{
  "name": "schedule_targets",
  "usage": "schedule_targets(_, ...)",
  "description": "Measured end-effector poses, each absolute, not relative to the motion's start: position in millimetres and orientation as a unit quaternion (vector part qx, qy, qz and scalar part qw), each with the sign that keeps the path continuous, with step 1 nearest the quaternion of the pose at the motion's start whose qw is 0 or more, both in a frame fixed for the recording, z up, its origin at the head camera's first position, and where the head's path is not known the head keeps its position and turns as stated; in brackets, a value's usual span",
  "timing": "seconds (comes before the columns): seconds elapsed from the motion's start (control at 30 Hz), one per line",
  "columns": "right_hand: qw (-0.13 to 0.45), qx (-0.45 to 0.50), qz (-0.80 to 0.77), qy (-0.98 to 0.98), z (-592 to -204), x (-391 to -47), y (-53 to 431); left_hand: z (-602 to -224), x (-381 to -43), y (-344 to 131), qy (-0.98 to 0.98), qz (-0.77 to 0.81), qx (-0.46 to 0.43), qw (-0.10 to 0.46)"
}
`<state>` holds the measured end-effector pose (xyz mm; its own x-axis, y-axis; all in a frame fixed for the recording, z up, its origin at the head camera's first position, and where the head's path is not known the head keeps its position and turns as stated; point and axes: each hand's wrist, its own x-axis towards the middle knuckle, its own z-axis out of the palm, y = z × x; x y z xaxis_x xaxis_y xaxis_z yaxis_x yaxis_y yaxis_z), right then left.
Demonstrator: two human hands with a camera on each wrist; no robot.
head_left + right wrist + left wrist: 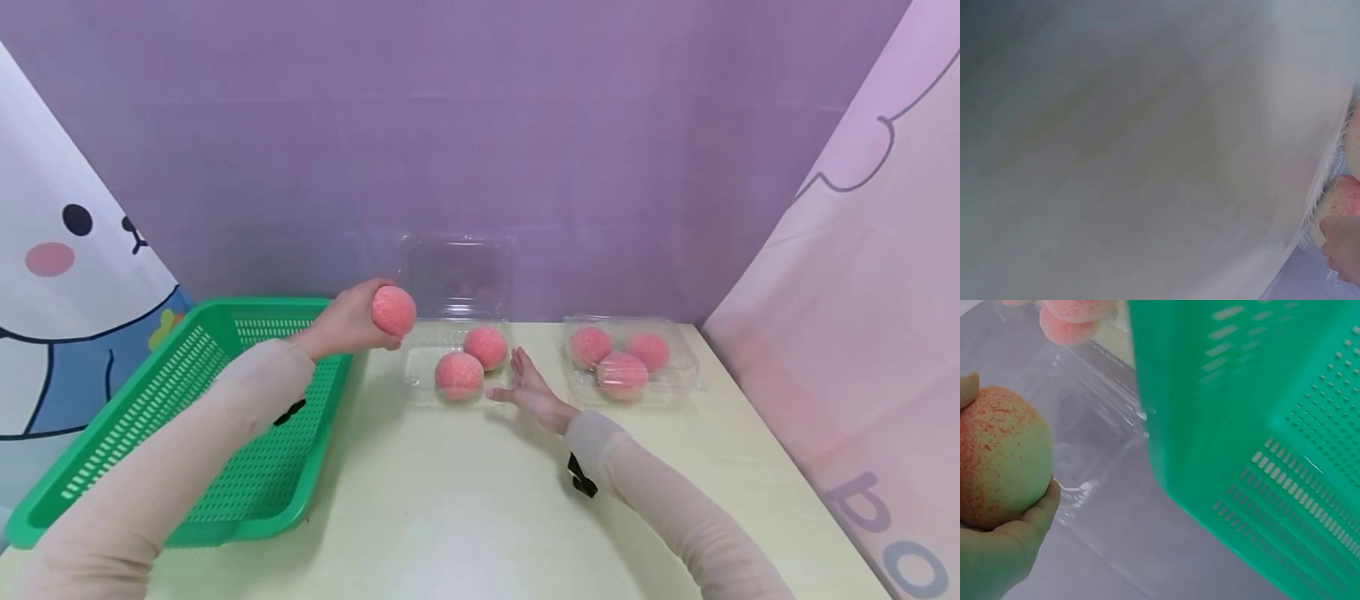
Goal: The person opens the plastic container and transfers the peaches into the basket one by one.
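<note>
My left hand (352,321) grips a peach (393,312) above the gap between the green basket and an open clear plastic clamshell box (420,367). In the left wrist view, thumb and fingers wrap round this peach (1007,456), which is red-speckled and pale green on one side. Two pink peaches (459,376) sit in the open box, whose clear lid (457,271) stands raised at the back. Beside the box's right edge is my right hand (534,390), fingers extended and holding nothing. A blurred pale surface (1129,156) fills most of the right wrist view.
The green perforated basket (318,450) stands on the left of the pale table (450,508). Another clear box (675,392), its lid down, holds three peaches (622,377) at the right. A purple backdrop (480,125) rises behind, with printed cloth on both sides.
</note>
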<state>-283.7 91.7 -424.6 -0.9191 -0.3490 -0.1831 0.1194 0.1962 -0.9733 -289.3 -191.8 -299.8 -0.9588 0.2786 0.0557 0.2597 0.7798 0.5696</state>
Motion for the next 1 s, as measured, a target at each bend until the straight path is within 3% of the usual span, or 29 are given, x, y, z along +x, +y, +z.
schedule_targets(0.27,0.172,-0.077,-0.634,0.75,-444.7,-292.5,93.7,-302.0,-286.9,-221.7,0.942,0.311,0.122,0.0)
schedule_targets(1.0,0.156,-0.073,-0.631,0.757,-446.0,-292.1,91.1,-322.4,-291.4,-310.5,0.953,0.277,0.122,-0.004)
